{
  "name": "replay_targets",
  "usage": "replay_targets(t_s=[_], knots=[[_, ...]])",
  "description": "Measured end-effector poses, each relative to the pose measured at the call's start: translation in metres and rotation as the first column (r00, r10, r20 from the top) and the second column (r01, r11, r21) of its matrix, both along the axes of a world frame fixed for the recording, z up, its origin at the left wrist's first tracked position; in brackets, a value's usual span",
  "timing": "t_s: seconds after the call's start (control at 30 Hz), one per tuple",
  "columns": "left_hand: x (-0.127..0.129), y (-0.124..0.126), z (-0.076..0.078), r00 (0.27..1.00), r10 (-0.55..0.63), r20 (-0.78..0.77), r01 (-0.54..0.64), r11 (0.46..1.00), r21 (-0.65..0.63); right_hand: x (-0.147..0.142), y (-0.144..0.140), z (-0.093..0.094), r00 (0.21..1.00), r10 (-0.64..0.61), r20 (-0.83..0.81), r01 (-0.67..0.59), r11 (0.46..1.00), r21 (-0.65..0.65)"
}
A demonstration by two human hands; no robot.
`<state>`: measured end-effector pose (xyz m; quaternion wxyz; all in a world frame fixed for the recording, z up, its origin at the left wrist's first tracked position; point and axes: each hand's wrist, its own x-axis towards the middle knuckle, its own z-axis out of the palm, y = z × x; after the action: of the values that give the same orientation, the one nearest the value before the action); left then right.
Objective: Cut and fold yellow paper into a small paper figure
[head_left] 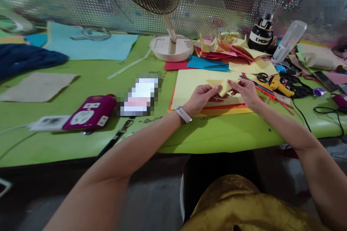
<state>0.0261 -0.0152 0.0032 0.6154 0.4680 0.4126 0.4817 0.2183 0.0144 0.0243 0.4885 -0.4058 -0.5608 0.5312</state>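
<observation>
Green worktop (203,139) runs across the scene, backed by a perforated screen (214,0). Over it, the left hand (204,97) and the right hand (246,93) grip opposite sides of one folded piece of yellow paper (224,87), thumbs on top and fingertips tucked underneath. The piece is held up over a pale yellow sheet (185,83), with an orange sheet (173,109) showing along that sheet's edge. Its finer creases are hard to make out at this range, so I can't say how exactly its layers line up.

As I judge it, uneven pressure from the two thumbs could set a crooked crease, and pulling the sides apart could tear the paper at its narrow point. The glue gun (279,86) and scissors (262,77) lie close by the right hand, so a wide sweep of that wrist might knock them.

Both forearms reach forward and angle inward, wrists raised slightly, with a pale band (183,114) around the left one. Farther out stand a fan (172,52) and a black bottle (259,38), a pile of coloured paper (225,48) between them; a purple power strip (90,113) lies well off to the left.
</observation>
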Motion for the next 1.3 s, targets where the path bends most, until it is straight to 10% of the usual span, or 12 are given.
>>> replay_targets(t_s=[0.43, 0.73, 1.3], knots=[[0.000, 0.001, 0.006, 0.997, 0.048, 0.054, -0.048, 0.999, -0.001, 0.011, 0.019, 0.002, 0.974, -0.224, -0.030, 0.222, 0.972, -0.073], [0.001, 0.000, 0.003, 0.996, 0.085, -0.041, -0.082, 0.995, 0.061, 0.004, 0.000, 0.003, 0.996, 0.093, 0.015, -0.093, 0.996, -0.011], [0.000, 0.000, 0.003, 0.996, 0.070, -0.061, -0.067, 0.997, 0.045, -0.001, -0.003, 0.005, 0.996, 0.082, 0.046, -0.083, 0.996, 0.018]])
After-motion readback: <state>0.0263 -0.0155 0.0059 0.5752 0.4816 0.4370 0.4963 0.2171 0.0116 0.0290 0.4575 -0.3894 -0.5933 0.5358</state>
